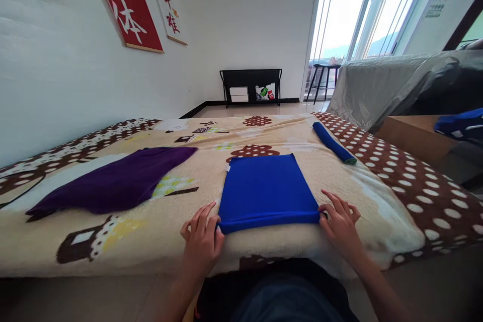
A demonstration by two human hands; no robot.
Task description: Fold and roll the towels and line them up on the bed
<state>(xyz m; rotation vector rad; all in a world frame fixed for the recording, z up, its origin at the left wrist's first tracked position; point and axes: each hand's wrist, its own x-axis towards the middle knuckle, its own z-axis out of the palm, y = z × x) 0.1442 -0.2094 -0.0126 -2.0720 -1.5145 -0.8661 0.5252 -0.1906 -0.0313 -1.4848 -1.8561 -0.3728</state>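
Blue towel (266,186): lies flat on the blanket (158,234) at the bed's near edge, just in front of the person.
Near edge: turned over into a thin roll; the rest of the towel is flat, so the rolling looks barely started.
Left hand (202,239): half-open, thumb and fingertips against the roll's left end; whether it pinches the cloth I cannot tell.
Right hand (341,221): fingers spread, tips resting on the roll's right end, nothing grasped.
Rolled towel (334,143): also blue, fully rolled, well apart at the far right; seemingly one finished.
Purple cloth (113,181): spread out unrolled at left, untouched.
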